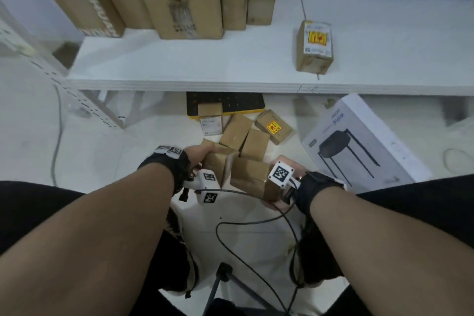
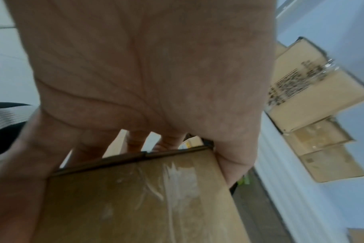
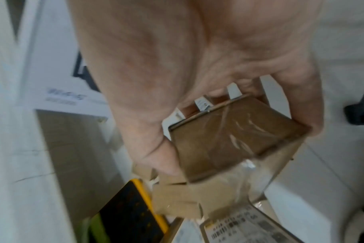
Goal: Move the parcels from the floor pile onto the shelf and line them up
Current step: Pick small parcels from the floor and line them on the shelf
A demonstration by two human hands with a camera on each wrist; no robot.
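Note:
Several small brown parcels (image 1: 243,133) lie in a pile on the floor in front of the white shelf (image 1: 205,64). My left hand (image 1: 205,152) grips one brown parcel (image 1: 219,165) just above the pile; in the left wrist view its taped face (image 2: 145,197) sits between thumb and curled fingers. My right hand (image 1: 279,182) grips a second taped parcel (image 1: 250,174), which the right wrist view shows as a parcel (image 3: 229,136) held between thumb and fingers. The two held parcels touch side by side. On the shelf a row of cartons (image 1: 179,2) stands at the back left, with one small yellow-labelled parcel (image 1: 315,46) apart at the right.
A large white WiFi carton (image 1: 359,141) lies on the floor right of the pile. A black and yellow tray (image 1: 225,102) sits under the shelf edge. Cables (image 1: 256,226) and a tripod leg (image 1: 218,287) run between my knees. Bare shelf shows between the row and the lone parcel.

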